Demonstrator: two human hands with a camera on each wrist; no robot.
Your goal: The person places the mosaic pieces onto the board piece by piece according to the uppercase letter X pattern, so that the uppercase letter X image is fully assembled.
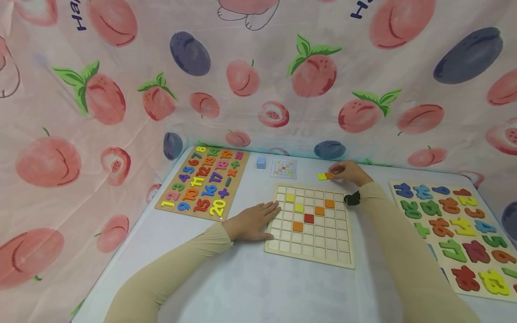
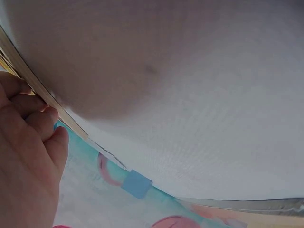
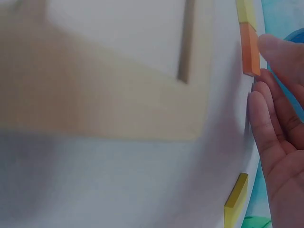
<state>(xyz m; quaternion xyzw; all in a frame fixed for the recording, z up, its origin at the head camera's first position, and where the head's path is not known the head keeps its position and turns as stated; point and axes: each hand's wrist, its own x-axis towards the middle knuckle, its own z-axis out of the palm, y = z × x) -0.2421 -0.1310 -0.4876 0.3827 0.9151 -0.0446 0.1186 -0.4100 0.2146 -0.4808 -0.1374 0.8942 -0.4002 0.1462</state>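
Note:
A square wooden grid board (image 1: pixel 308 259) lies on the white table, with red, orange and yellow tiles in some of its squares. My left hand (image 1: pixel 252 222) rests on the board's left edge, fingers extended over the rim; the left wrist view shows its fingertips at the wooden edge (image 2: pixel 35 85). Beyond the board's far right corner, my right hand (image 1: pixel 348 172) pinches an orange tile (image 3: pixel 250 50), the thumb against it and the index finger largely hidden. That tile lies end to end with a yellow tile (image 1: pixel 322 176). Another yellow tile (image 3: pixel 236 202) shows below the hand in the right wrist view.
A printed pattern card (image 1: pixel 291 175) and a light blue cube (image 1: pixel 261 163) sit behind the board. A number board (image 1: pixel 165 207) lies at left, another number board (image 1: pixel 397 190) at right beside my right forearm. Fruit-patterned cloth (image 1: pixel 258 130) hangs along the table's back edge.

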